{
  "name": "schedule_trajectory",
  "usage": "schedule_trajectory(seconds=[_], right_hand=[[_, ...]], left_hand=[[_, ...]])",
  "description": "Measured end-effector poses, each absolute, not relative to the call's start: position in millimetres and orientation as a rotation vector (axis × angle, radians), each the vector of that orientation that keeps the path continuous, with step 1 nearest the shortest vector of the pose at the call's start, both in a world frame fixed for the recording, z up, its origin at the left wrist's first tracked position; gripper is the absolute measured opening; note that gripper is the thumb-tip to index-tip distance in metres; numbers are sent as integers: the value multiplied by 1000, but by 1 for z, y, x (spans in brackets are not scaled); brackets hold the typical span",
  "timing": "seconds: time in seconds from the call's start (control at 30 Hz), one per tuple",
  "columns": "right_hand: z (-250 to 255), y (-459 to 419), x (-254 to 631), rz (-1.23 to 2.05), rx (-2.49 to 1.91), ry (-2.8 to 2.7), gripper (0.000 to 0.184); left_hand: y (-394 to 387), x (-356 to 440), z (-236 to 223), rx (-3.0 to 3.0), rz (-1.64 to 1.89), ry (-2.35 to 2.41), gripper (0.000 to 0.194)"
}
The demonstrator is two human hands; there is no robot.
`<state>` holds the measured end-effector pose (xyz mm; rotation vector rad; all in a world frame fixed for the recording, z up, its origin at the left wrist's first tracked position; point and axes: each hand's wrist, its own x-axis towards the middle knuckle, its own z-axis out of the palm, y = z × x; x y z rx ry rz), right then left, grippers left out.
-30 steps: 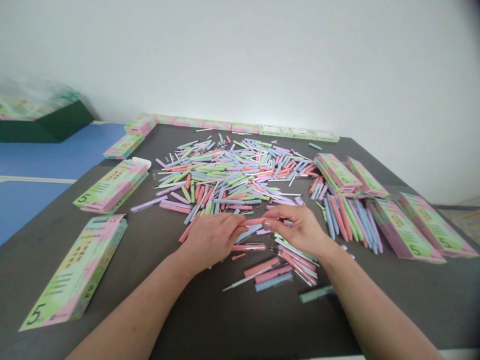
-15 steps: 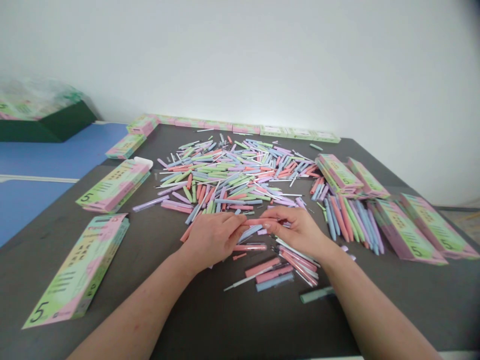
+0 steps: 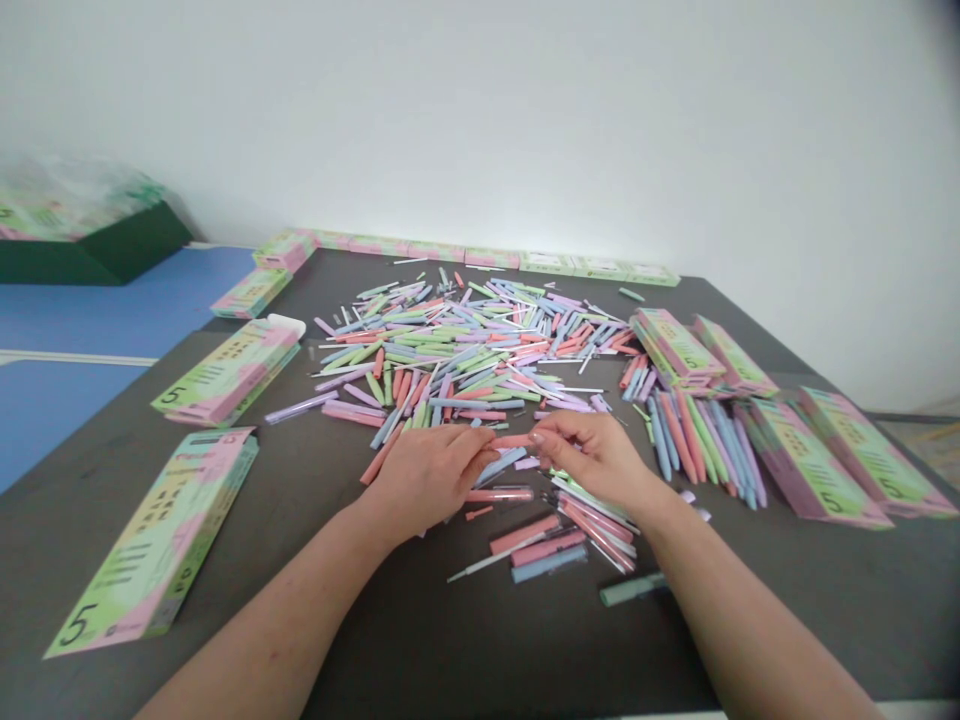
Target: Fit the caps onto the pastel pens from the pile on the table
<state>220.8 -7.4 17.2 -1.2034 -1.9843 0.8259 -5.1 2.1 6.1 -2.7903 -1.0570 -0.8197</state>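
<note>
My left hand (image 3: 427,482) and right hand (image 3: 596,460) sit curled at a pink pen (image 3: 514,441) on the worktop (image 3: 390,640), each grip nearly closed. I cannot tell whether either has hold of it.

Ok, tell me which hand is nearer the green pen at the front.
Right hand, just beyond the green pen, not touching it. Left hand sits farther off, to the pen's left.

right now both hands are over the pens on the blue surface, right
Not on the blue surface: the left hand and right hand are over the pens on the dark table, as the head view shows. The blue surface lies off to the left.
</note>
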Motion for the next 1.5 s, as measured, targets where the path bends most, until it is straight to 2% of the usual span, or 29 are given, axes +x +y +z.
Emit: schedule_trajectory(seconds=[0.5, 0.87, 1.23, 1.5], right_hand=[[19, 2, 238, 1182, -1107, -1423, 14], [20, 11, 237, 1490, -969, -960, 11], [15, 16, 235, 1516, -1008, -883, 28], [22, 13, 230, 1693, -932, -729, 28]], left_hand=[[5, -10, 4, -2824, -797, -1117, 16], [4, -11, 6, -2824, -859, -1128, 17], [4, -11, 7, -2811, -909, -1133, 18], [3, -10, 9, -2806, -924, -1129, 17]])
